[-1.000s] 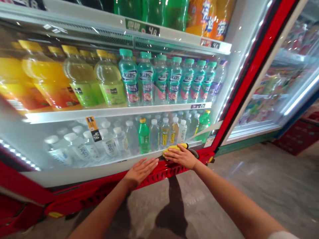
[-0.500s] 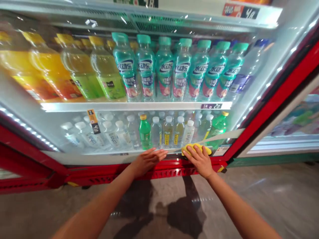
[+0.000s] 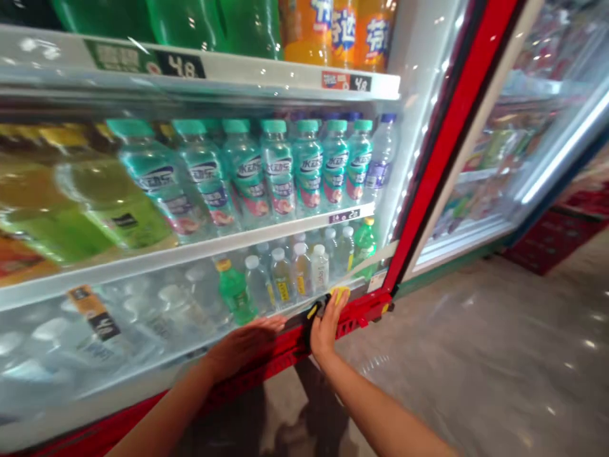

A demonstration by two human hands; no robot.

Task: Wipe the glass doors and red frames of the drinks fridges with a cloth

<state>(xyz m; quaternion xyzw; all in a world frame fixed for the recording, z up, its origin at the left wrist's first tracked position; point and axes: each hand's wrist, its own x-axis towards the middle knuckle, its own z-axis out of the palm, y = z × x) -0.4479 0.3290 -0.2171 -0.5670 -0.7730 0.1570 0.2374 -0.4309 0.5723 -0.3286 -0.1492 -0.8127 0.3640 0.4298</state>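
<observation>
My right hand (image 3: 326, 327) presses a yellow-and-black object (image 3: 339, 294) against the lower edge of a glass-fronted drinks cooler. Blur and my fingers hide what kind of object it is. My left hand (image 3: 245, 349) lies flat, fingers stretched out, by the cooler's red bottom frame (image 3: 271, 368), with nothing in it. From near the right hand, a pale strip (image 3: 375, 257) slants up towards the red side frame. Behind the glass, close to my hands, stand a green bottle with a yellow cap (image 3: 236, 295) and small white-capped bottles (image 3: 281, 273).
Teal-capped bottles (image 3: 278, 168) line the middle shelf, with large yellow-capped bottles (image 3: 109, 197) to their left. Orange soda bottles (image 3: 345, 32) stand above. Another cooler (image 3: 476, 158) and a red box stack (image 3: 552, 238) are on the right. Grey floor (image 3: 499, 362) lies below.
The view has swung to the right and tilted, bringing more of the neighbouring cooler into sight. My right hand has turned more upright on the yellow-and-black object; my left stays flat by the frame.
</observation>
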